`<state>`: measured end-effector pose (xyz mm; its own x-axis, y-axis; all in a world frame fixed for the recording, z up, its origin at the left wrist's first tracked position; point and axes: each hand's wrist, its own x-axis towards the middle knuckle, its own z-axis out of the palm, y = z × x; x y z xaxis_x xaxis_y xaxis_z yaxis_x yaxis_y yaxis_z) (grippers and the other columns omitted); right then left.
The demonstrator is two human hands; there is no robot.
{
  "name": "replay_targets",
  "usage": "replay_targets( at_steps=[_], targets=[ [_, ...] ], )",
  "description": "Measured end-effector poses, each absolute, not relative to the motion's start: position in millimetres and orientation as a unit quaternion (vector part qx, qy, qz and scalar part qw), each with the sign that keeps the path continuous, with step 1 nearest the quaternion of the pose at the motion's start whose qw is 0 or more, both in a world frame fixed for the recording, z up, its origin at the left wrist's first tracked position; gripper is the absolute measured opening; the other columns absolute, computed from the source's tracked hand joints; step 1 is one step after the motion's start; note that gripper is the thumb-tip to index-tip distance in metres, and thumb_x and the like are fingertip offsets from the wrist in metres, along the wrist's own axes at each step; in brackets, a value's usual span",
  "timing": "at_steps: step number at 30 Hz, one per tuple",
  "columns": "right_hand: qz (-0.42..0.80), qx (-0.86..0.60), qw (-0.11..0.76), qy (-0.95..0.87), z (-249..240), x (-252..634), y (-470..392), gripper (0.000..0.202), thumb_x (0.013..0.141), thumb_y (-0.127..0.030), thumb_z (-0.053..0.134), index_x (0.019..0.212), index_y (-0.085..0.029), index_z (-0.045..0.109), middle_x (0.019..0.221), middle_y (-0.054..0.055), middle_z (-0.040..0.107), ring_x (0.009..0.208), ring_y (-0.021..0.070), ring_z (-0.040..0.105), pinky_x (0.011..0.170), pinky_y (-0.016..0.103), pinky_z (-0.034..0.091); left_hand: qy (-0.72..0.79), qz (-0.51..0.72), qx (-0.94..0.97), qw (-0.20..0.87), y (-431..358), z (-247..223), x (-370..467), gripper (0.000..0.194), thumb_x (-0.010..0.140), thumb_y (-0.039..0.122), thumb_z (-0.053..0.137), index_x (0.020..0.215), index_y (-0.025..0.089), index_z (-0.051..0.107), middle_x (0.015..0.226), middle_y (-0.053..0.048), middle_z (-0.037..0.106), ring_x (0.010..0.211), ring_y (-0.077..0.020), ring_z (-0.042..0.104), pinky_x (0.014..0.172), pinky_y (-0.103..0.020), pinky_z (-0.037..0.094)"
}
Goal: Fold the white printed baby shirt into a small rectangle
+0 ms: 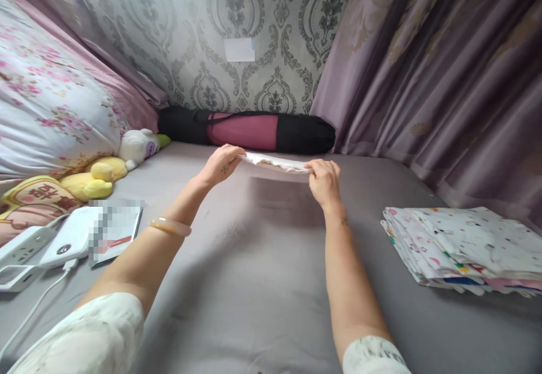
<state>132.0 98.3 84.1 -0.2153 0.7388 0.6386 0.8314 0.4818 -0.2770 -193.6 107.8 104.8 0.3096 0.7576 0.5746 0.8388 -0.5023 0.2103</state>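
A white folded cloth (275, 163) is stretched level between my two hands, seen nearly edge-on above the grey bed sheet (262, 283). At its left end, my left hand (223, 163) is closed on the fabric. Gripping the right end is my right hand (325, 181), with the fingers bent over the edge. The cloth's underside and my thumbs are mostly hidden. Its shadow falls on the sheet below. To the right of my right arm lies a stack of folded printed cloths (466, 244).
At the back, a black and maroon roll bag (243, 130) lies along the patterned wall. Plush toys (95, 179) and a floral pillow (51, 86) are on the left. Nearer are a power strip (25, 247), a white power bank (70, 238) and a cable. Purple curtains (423, 63) hang right.
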Motion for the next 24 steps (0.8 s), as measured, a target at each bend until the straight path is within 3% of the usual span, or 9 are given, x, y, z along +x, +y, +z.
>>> replay_targets(
  at_steps=[7, 13, 16, 18, 21, 24],
  targets=[
    [0.175, -0.576, 0.031, -0.798, 76, 135, 87, 0.038, 0.078, 0.002, 0.057, 0.094, -0.026, 0.077, 0.101, 0.000, 0.072, 0.099, 0.0200, 0.062, 0.092, 0.026, 0.039, -0.453, -0.119, -0.883, 0.009, 65, 35, -198, 0.035, 0.086, 0.008, 0.041, 0.106, 0.020, 0.067, 0.100, -0.008, 0.075, 0.096, -0.0208, 0.069, 0.096, -0.036, 0.047],
    [0.248, -0.586, -0.076, -0.768, 79, 129, 82, 0.040, 0.076, 0.002, 0.063, 0.099, -0.027, 0.078, 0.099, -0.001, 0.073, 0.090, 0.0173, 0.065, 0.083, 0.022, 0.042, -0.444, -0.102, -0.890, -0.020, 51, 26, -200, 0.045, 0.073, 0.002, 0.043, 0.105, 0.023, 0.067, 0.117, -0.005, 0.073, 0.110, -0.0214, 0.066, 0.101, -0.038, 0.044],
    [0.266, -0.583, -0.075, -0.764, 80, 128, 83, 0.031, 0.081, -0.002, 0.063, 0.096, -0.024, 0.079, 0.100, 0.001, 0.074, 0.092, 0.0183, 0.066, 0.080, 0.021, 0.045, -0.464, -0.110, -0.878, -0.047, 52, 30, -196, 0.041, 0.072, 0.003, 0.043, 0.096, 0.023, 0.069, 0.107, -0.003, 0.075, 0.101, -0.0201, 0.069, 0.095, -0.034, 0.048],
    [0.235, -0.597, -0.022, -0.767, 77, 121, 85, 0.030, 0.087, -0.006, 0.058, 0.103, -0.023, 0.078, 0.110, 0.003, 0.073, 0.102, 0.0204, 0.066, 0.086, 0.023, 0.046, -0.512, -0.134, -0.847, -0.046, 54, 31, -188, 0.039, 0.077, 0.006, 0.042, 0.098, 0.022, 0.070, 0.106, -0.005, 0.075, 0.099, -0.0203, 0.070, 0.093, -0.033, 0.050],
    [0.124, -0.611, 0.107, -0.774, 65, 98, 89, 0.039, 0.099, -0.012, 0.044, 0.131, -0.019, 0.065, 0.136, 0.008, 0.061, 0.126, 0.0228, 0.054, 0.106, 0.031, 0.039, -0.581, -0.176, -0.795, -0.005, 61, 31, -164, 0.041, 0.091, 0.014, 0.037, 0.120, 0.019, 0.065, 0.127, -0.010, 0.069, 0.117, -0.0242, 0.064, 0.107, -0.043, 0.043],
    [0.058, -0.590, 0.155, -0.790, 49, 70, 90, 0.047, 0.104, -0.018, 0.035, 0.150, -0.014, 0.044, 0.157, 0.009, 0.036, 0.146, 0.0239, 0.028, 0.120, 0.046, 0.021, -0.597, -0.159, -0.786, 0.013, 71, 26, -133, 0.045, 0.098, 0.025, 0.035, 0.140, 0.019, 0.051, 0.150, -0.012, 0.051, 0.143, -0.0277, 0.042, 0.118, -0.055, 0.027]
  ],
)
